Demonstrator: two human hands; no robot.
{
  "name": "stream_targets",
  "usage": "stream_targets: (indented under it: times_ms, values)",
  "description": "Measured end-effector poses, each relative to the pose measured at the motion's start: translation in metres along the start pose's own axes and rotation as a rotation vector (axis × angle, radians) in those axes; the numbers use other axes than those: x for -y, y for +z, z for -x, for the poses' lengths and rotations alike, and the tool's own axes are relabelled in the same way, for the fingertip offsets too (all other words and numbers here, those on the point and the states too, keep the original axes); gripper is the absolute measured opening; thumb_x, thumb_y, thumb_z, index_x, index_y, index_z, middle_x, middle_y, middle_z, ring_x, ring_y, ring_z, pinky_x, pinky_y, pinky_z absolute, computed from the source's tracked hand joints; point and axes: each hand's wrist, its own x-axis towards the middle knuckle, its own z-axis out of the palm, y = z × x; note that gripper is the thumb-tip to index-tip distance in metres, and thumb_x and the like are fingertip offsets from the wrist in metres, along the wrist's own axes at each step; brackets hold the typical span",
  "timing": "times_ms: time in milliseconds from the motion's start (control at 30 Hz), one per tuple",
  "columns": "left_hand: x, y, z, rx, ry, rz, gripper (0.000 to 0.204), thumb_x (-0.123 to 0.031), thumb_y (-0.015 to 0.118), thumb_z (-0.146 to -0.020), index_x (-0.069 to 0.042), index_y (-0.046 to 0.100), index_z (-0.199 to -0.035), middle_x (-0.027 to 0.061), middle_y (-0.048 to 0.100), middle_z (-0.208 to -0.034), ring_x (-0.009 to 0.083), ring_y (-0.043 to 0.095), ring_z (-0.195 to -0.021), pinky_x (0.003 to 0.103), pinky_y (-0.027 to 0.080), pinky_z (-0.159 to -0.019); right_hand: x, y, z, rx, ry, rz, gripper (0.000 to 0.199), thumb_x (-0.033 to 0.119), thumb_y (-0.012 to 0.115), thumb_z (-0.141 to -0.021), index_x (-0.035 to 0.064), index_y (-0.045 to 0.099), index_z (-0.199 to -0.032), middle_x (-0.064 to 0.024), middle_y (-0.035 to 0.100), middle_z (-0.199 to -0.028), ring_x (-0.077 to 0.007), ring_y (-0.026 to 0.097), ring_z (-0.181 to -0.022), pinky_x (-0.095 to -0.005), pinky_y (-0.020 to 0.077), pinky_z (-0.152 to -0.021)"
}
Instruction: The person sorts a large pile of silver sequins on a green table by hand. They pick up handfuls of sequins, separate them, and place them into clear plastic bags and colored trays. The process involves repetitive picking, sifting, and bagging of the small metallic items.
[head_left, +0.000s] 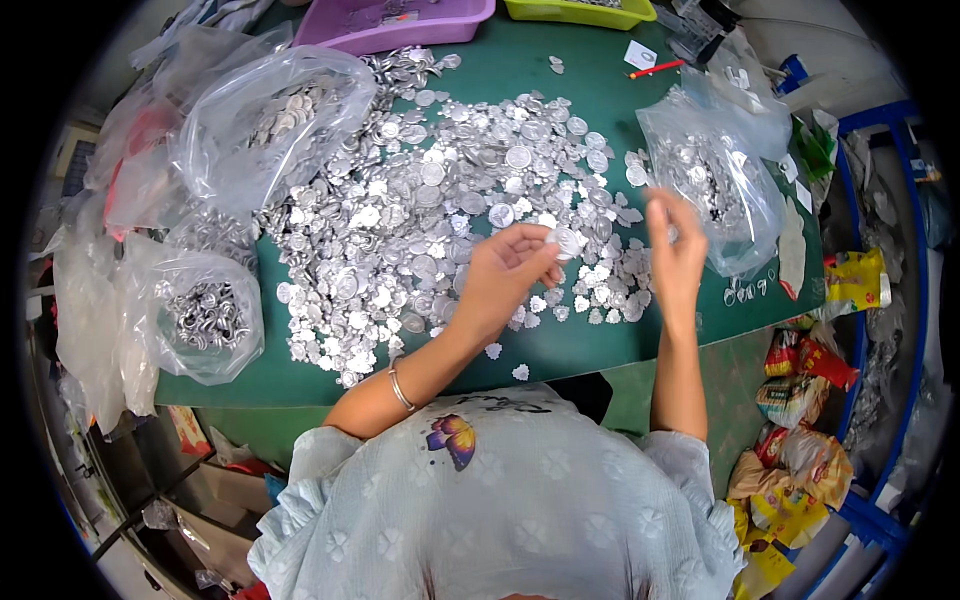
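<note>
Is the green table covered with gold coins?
No, the pile of small pieces on the green table is silver, and the left hand holds one silver piece.

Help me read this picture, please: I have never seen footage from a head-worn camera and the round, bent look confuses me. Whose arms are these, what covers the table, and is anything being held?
There is one view, from a wide fisheye camera on a person's head, looking straight down. That lens bends straight edges near the rim. The pale top at the bottom is the wearer's own, and both forearms come up from it.

The left hand, with a bangle on its wrist, pinches a small round silver piece in a fingertip grip. The right hand is raised beside it; it is blurred, so whether it holds anything cannot be told.

The green table carries a wide heap of small silver metal pieces, some round, some flower-shaped. Clear plastic bags of similar pieces lie at the left, upper left and right. A purple tray and a yellow-green tray sit at the far edge.
</note>
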Motion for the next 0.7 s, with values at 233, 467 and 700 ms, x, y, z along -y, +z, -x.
stream_targets:
  times_ms: [233, 467, 700]
  values:
    - [0.001, 0.000, 0.002, -0.068, 0.000, 0.018, 0.016, -0.008, 0.058, -0.087, 0.003, 0.056, -0.099, 0.0053, 0.060, -0.079, 0.0095, 0.058, -0.068, 0.022, 0.048, -0.064, -0.142, -0.041, -0.054, 0.010, 0.110, 0.567, 0.040, 0.013, 0.049, -0.085, 0.0046, 0.048, -0.124, -0.0202, 0.053, -0.121, -0.0339, 0.050, -0.111, -0.0362, 0.0367, -0.096]
    - [0.004, -0.008, 0.002, -0.108, 0.001, -0.001, 0.018, -0.007, 0.058, -0.087, 0.003, 0.056, -0.101, 0.0040, 0.060, -0.079, 0.0087, 0.057, -0.069, 0.022, 0.047, -0.065, -0.119, -0.048, -0.078, 0.210, -0.253, 0.961, 0.039, 0.017, 0.060, -0.077, 0.0076, 0.055, -0.114, -0.0195, 0.050, -0.117, -0.0365, 0.045, -0.111, -0.0473, 0.0342, -0.096]
    - [0.007, -0.007, 0.001, -0.090, -0.001, 0.011, 0.019, -0.008, 0.058, -0.087, 0.003, 0.056, -0.103, 0.0044, 0.061, -0.082, 0.0088, 0.057, -0.069, 0.022, 0.047, -0.066, -0.104, -0.054, -0.073, 0.106, -0.055, 0.691, 0.027, 0.013, 0.060, -0.078, 0.0039, 0.059, -0.104, -0.0187, 0.059, -0.103, -0.0357, 0.053, -0.100, -0.0421, 0.0415, -0.086]
